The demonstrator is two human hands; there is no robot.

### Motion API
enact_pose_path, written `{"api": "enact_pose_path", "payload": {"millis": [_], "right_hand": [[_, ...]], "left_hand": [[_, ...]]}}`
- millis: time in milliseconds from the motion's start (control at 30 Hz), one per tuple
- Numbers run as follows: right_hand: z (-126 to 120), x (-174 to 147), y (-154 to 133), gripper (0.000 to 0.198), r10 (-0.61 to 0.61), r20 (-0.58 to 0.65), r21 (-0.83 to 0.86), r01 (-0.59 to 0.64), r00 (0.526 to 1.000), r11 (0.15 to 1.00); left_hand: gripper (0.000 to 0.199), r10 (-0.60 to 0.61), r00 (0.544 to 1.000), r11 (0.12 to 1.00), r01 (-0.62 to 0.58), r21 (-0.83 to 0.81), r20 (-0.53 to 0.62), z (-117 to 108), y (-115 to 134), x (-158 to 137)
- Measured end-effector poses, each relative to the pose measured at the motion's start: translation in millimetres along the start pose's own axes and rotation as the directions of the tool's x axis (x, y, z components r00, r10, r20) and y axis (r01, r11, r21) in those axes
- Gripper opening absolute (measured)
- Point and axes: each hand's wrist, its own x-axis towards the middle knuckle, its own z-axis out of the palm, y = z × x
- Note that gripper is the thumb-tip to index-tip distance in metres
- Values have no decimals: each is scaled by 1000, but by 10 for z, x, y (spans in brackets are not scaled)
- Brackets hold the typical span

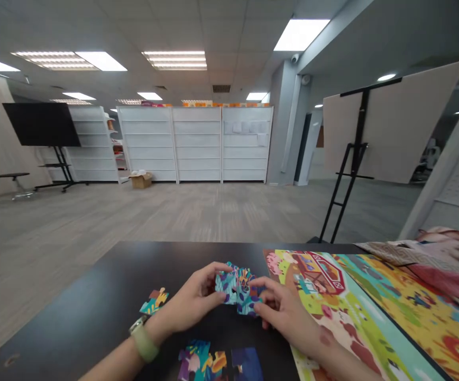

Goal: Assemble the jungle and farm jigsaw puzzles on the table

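Note:
Above the dark table, my left hand (198,293) pinches a teal jigsaw puzzle piece (226,286) between thumb and fingers. My right hand (279,307) grips another patterned puzzle piece (247,302), mostly blue and purple. The two pieces touch or overlap at the middle; whether they interlock I cannot tell. Left of my left wrist, which wears a green-banded watch, lies a teal and orange puzzle piece (155,301). Close to the table's near edge are several joined-looking colourful pieces (203,362) and a dark blue piece (247,364).
A farm picture board (356,323) lies under my right forearm, with a yellow picture board (423,296) beside it. Fabric (447,251) is heaped at the far right. Beyond the table (134,259) stand a black easel-like stand (346,185) and white shelves (198,145).

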Motion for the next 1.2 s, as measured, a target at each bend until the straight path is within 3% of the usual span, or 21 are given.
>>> {"api": "enact_pose_path", "payload": {"millis": [133,333,433,633,733,933,1067,1200], "right_hand": [[-56,20,40,40,-58,-59,24,59,997,998],[-84,14,58,46,-77,-64,-39,74,995,996],[-100,-23,12,47,-94,-11,-160,91,996,983],[-123,-55,10,40,-252,17,-344,243,968,907],[-109,-22,99,40,-256,-17,-278,241,967,930],[-81,59,207,37,-189,-51,12,190,981,982],[-84,87,230,32,-164,-70,39,167,984,985],[-86,98,200,43,-149,-125,73,158,981,985]], "left_hand": [[50,-13,990,996,0,-94,-142,144,-125,55],[49,-73,965,993,48,-105,-250,126,-235,-10],[51,-86,961,992,57,-117,-262,122,-209,-1],[55,-130,970,991,120,-63,-203,186,-212,-36],[51,-139,973,990,142,2,-183,213,-247,-66],[46,-149,971,985,161,55,-187,222,-291,-80],[48,-151,967,988,157,11,-203,205,-273,-76],[49,-170,960,985,167,-33,-220,204,-218,-59]]}}
